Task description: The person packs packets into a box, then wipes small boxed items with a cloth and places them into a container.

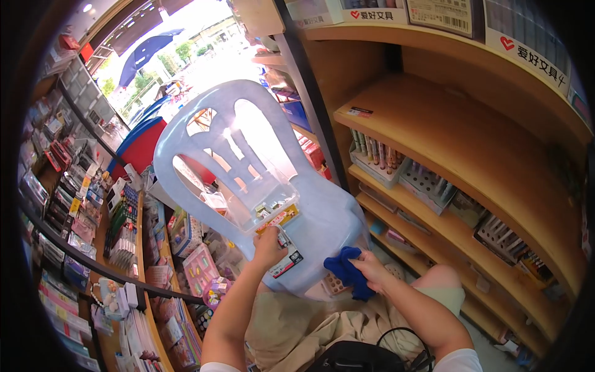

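A light blue plastic chair (322, 211) stands in front of me, its backrest on the far side. On its seat sits a clear plastic box (273, 208) with small items inside and a yellow-orange strip along its near edge. My left hand (269, 249) is closed at the near edge of this box, over a flat printed package (287, 260) with black and white parts; which of them its fingers grip is hard to tell. My right hand (372, 271) is closed on a crumpled dark blue cloth (348, 270) at the seat's front right edge.
Wooden shelves (421, 136) with boxes of pens (375, 158) rise at the right. Racks of stationery (124, 229) line the left, beside a pink tray (199, 271). A black bag (359, 358) lies on my lap. Beyond the chair is a bright opening.
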`<control>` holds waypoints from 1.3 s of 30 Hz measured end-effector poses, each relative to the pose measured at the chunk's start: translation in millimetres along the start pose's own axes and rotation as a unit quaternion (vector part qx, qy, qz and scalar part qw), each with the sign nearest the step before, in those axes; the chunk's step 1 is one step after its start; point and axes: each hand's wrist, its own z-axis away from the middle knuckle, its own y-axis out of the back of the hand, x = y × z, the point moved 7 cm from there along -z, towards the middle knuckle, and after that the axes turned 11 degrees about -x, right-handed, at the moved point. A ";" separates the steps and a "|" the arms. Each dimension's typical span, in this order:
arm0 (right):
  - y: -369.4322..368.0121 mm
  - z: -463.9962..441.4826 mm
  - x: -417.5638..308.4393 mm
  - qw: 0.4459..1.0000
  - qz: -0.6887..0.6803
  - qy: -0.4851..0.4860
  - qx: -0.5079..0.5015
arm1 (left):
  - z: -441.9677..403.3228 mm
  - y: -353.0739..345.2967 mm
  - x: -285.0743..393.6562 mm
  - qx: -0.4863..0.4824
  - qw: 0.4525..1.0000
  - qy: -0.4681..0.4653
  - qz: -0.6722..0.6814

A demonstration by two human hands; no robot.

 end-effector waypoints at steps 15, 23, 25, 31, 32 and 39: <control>-2.2 0.9 -0.2 1.000 -0.015 0.004 -0.023 | -19.6 -24.5 -12.2 -0.071 0.996 0.050 0.017; 4.6 1.6 1.6 1.000 -0.026 0.002 -0.010 | -13.8 -22.1 -8.7 -0.084 0.993 0.085 -0.007; 4.3 2.7 -1.0 0.999 -0.034 0.005 -0.010 | -12.4 -19.8 -8.1 -0.077 0.994 0.071 -0.014; 8.2 0.8 -2.3 0.999 -0.039 0.007 0.018 | 18.9 12.5 10.5 0.051 0.982 0.061 0.173; 5.2 0.8 -2.8 0.999 -0.042 0.009 0.014 | 24.2 14.3 19.2 0.068 0.981 0.029 0.182; 10.1 -13.7 21.7 0.989 0.143 -0.034 -0.022 | 68.8 -20.3 131.1 -0.002 0.971 -0.136 0.196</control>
